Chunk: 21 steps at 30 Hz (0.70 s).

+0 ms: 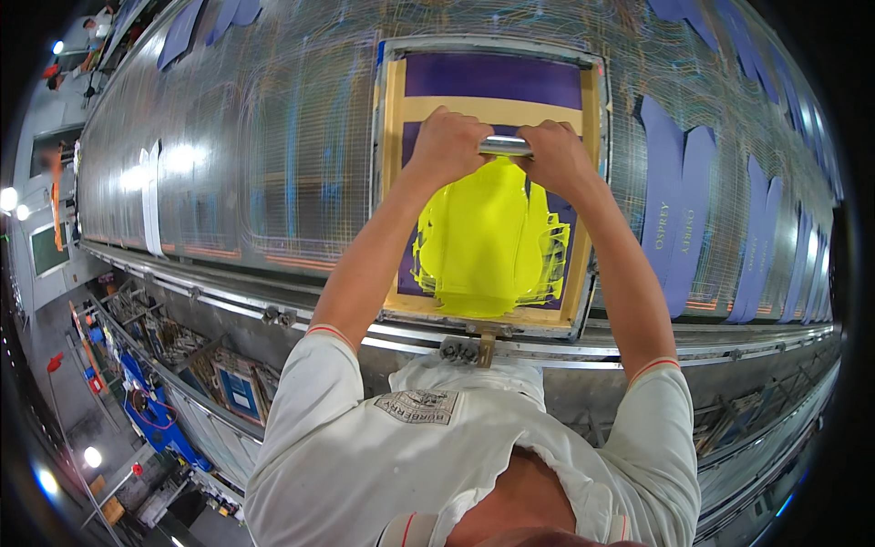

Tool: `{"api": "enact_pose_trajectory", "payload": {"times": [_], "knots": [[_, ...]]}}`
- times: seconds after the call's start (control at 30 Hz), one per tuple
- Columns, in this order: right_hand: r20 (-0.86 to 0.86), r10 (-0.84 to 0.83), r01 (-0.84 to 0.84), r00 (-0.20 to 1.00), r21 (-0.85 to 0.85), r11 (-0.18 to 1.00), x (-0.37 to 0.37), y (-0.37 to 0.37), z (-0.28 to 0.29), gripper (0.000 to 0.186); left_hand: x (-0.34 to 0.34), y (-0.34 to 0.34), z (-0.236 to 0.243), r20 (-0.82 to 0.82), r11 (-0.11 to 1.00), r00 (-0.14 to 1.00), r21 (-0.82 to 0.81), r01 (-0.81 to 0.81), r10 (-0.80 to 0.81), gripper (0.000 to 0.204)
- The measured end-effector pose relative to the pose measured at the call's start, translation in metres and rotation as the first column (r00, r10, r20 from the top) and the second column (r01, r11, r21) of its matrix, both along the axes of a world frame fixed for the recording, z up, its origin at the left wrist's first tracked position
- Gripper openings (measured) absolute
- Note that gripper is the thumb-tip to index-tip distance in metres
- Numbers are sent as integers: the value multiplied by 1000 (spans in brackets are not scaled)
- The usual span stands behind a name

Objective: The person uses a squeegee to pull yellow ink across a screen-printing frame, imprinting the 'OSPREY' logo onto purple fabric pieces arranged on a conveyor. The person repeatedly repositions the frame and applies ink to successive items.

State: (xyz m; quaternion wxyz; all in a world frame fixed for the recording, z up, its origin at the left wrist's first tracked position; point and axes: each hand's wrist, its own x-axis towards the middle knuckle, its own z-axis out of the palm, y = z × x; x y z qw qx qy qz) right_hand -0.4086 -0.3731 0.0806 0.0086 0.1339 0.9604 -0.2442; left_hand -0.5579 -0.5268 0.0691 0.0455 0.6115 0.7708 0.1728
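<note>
- Inside the screen frame, toward its far end, sits the silvery bar, crosswise, with bright yellow paste spread from just below it almost to the frame's near edge.
- Left hand: clenched round the left end of the bar, knuckles up, within the frame's sides.
- Right hand: clasping the bar's other end, leaving only a short shiny stretch bare between the two fists.
- Judging from where I stand, the bar is stiff and of modest weight, easily managed with both fists; its ends are the sensible hold, being clear of the paste.
- That paste looks thick, wet and slippery, so fingers are best kept above it; a smeared grip would slide.
- The frame itself seems rigid, but its stretched middle is probably delicate; I'd lift it only by the rim.
- Beneath the frame runs a long, streaked worktop; purple strips lie to the frame's right, narrow white strips well to its left.
</note>
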Motion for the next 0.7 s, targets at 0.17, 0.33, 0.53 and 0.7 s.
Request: {"api": "enact_pose_trajectory", "payload": {"times": [0.17, 0.33, 0.53, 0.7], "knots": [[-79, 48, -46, 996, 31, 998, 54, -50, -17, 15, 51, -55, -15, -4, 1000, 1000, 29, -7, 7, 10], [-196, 39, -50, 980, -51, 997, 133, -132, -10, 25, 133, -140, 1, 85, 1000, 996, 15, 4, -5, 14], [-247, 90, -72, 965, 79, 994, 91, -83, -10, 15, 81, -93, 8, 1, 999, 1000, -40, 27, -27, 11], [-153, 87, -70, 984, 114, 991, 11, -6, -7, 17, 5, -11, 14, -51, 995, 998, -94, 29, -33, 14]]}}
